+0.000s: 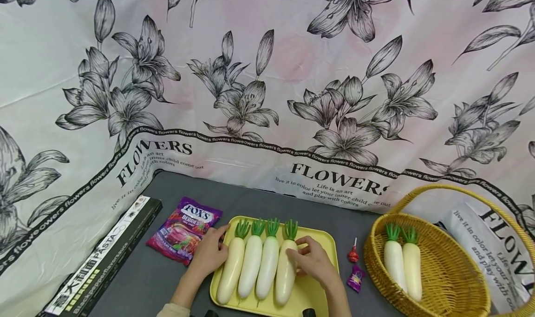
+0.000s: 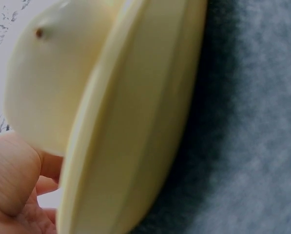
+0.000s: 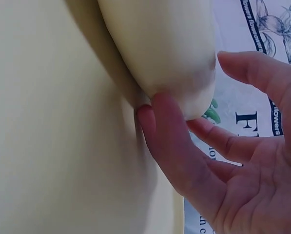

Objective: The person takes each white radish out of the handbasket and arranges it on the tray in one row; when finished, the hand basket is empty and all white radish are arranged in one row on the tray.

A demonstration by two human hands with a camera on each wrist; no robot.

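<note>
Several toy white radishes with green tops lie side by side on a yellow tray [image 1: 309, 298]. At the tray's left rim, my left hand [image 1: 211, 252] touches the leftmost radish [image 1: 231, 271]; the left wrist view hides most of its fingers behind the radish [image 2: 48, 83] and tray [image 2: 130, 126]. My right hand [image 1: 314, 257] holds the rightmost radish [image 1: 285, 280] on the tray, thumb and fingers about its side. In the right wrist view, fingertips of the right hand [image 3: 223, 151] press against that radish [image 3: 164, 48], low by the tray surface.
A wicker basket [image 1: 464, 280] with two more radishes [image 1: 403, 266] stands at right. Between it and the tray lie a red lollipop [image 1: 353, 255] and a purple wrapped candy [image 1: 355, 279]. At left are a purple candy bag [image 1: 185, 231] and a long pasta box [image 1: 104, 256].
</note>
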